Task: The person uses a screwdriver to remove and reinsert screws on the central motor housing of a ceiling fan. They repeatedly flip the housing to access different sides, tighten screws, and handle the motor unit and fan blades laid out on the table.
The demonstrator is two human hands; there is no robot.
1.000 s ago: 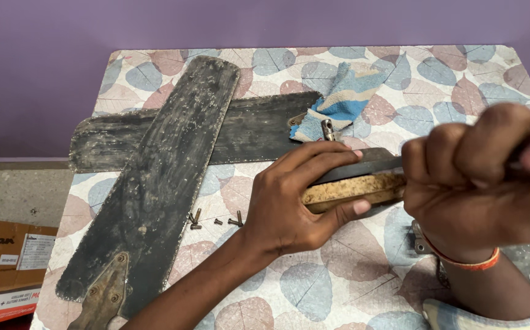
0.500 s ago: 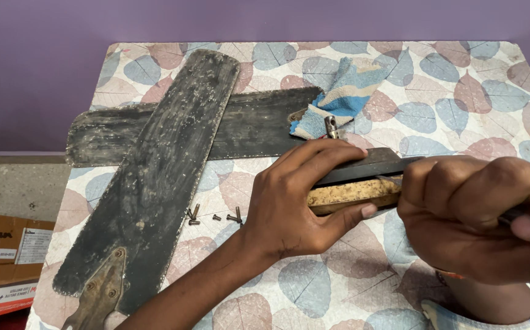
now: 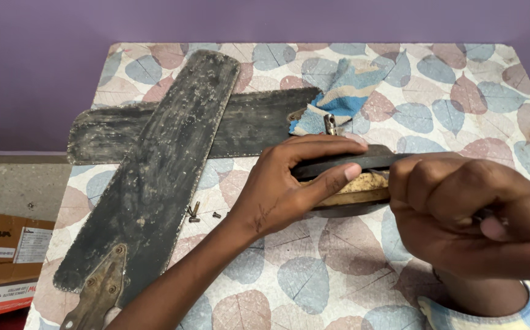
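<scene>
From my remote seat, the third fan blade (image 3: 344, 164) is mostly covered by my left hand (image 3: 289, 183) and right hand (image 3: 460, 214); I can't tell its full length; whatever tool the right hand's curled fingers enclose is hidden but for a dark sliver near the thumb; the right wrist and striped sleeve (image 3: 491, 311) run off the bottom edge; the cardboard box (image 3: 8, 244) is cut by the left edge; the diagonal fan blade's metal bracket (image 3: 97, 293) is clipped at the bottom; the small screws (image 3: 194, 212) are too tiny to count surely; the cloth (image 3: 338, 98) hides one blade's end.
</scene>
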